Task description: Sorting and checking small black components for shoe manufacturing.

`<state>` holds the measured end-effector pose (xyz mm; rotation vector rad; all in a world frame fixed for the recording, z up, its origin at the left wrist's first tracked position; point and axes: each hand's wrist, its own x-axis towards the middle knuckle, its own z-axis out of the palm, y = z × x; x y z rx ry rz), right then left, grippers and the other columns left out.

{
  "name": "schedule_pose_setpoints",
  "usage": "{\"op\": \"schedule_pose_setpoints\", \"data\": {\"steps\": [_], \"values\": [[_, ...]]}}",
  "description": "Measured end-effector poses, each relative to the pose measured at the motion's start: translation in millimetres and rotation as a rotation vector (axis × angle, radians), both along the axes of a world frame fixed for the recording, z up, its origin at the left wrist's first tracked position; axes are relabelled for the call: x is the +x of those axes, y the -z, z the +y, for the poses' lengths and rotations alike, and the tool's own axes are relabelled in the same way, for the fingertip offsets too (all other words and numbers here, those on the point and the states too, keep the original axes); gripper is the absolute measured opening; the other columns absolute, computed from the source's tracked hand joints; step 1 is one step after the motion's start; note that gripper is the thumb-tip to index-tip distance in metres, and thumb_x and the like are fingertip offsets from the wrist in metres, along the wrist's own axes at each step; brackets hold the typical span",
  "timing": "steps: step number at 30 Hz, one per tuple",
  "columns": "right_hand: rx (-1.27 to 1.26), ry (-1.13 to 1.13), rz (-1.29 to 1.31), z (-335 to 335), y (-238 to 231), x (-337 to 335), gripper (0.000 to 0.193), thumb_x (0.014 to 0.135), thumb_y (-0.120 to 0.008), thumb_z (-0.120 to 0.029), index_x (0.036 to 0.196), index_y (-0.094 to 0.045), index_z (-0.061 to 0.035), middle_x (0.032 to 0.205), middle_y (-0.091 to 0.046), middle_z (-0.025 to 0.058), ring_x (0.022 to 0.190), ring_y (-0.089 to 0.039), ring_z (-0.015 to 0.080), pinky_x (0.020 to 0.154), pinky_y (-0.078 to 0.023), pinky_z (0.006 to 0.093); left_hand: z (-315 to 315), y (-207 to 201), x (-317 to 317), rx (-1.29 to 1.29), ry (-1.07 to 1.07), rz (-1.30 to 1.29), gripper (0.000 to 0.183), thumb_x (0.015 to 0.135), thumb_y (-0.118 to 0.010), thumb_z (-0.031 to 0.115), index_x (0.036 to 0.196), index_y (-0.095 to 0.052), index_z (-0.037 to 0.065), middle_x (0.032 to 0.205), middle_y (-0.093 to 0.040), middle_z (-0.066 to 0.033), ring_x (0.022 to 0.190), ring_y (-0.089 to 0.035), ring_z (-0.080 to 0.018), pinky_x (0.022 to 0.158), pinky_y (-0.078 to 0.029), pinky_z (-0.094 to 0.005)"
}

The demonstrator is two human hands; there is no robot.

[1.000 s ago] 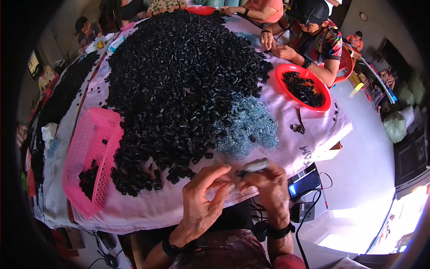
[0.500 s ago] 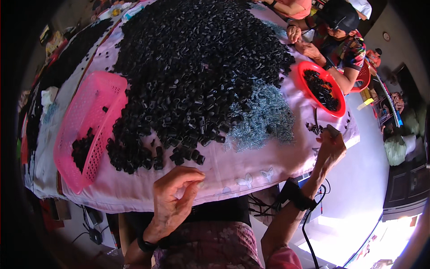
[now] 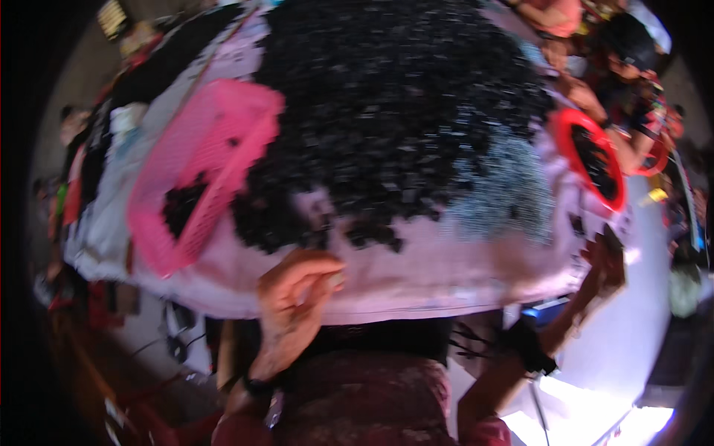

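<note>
My left hand (image 3: 297, 288) is at the table's near edge, in front of the big heap of small black plastic pieces (image 3: 357, 141). Its thumb and forefinger are curled together in a pinch; whether anything sits between the tips I cannot make out. Off to the right, my right hand (image 3: 604, 267) is at the table's right edge, fingers closed on a small dark piece (image 3: 613, 244) of blurred shape. A pile of small silvery-blue metal parts (image 3: 509, 195) lies between the heap and my right hand.
A pink perforated basket (image 3: 204, 212) with some black pieces stands at left. At right is a red bowl (image 3: 614, 195) holding black pieces, near a co-worker in a dark cap (image 3: 628, 43). The pink tablecloth (image 3: 416, 286) hangs over the near edge.
The whole view has swung, so the table, basket and bowl appear farther right and higher, and the picture is blurred. My left hand keeps its pinch; my right hand still grips the dark piece.
</note>
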<state>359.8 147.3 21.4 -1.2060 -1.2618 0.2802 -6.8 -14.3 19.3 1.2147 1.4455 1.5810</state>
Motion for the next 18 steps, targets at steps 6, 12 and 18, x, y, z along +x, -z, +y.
{"op": "schedule_pose_setpoints", "data": {"steps": [6,12,18], "values": [[-0.280,-0.090,-0.121,-51.0,-26.2,-99.4,0.024,0.085,-0.058,-0.007,0.106,-0.068,0.0010,0.076,-0.066,0.0076,0.065,-0.060,0.0144,0.061,-0.048,0.0253,-7.8,-7.4,-27.7,0.004,-0.186,-0.046,0.014,0.088,-0.059,-0.008,0.100,-0.065,-0.004,0.099,-0.062,-0.0089,0.083,-0.063,-0.0127,0.072,-0.054,-0.0253],[-0.355,-0.550,-0.176,-91.1,-10.2,-176.5,0.015,0.080,-0.062,0.003,0.093,-0.070,0.0019,0.083,-0.068,0.0106,0.064,-0.061,0.0151,0.057,-0.048,0.0274,-23.4,-0.8,-45.5,-0.045,-0.359,0.355,0.023,0.082,-0.066,-0.009,0.103,-0.064,0.000,0.099,-0.062,-0.0079,0.079,-0.062,-0.0132,0.069,-0.051,-0.0232],[-0.305,-0.578,-0.304,-87.2,-9.6,-197.3,0.011,0.079,-0.066,0.005,0.090,-0.066,0.0047,0.079,-0.065,0.0122,0.059,-0.058,0.0146,0.053,-0.044,0.0264,-5.0,-7.6,-47.7,0.001,-0.398,0.452,0.020,0.076,-0.068,-0.009,0.093,-0.066,0.001,0.087,-0.062,-0.0085,0.071,-0.061,-0.0163,0.060,-0.050,-0.0258]]}}
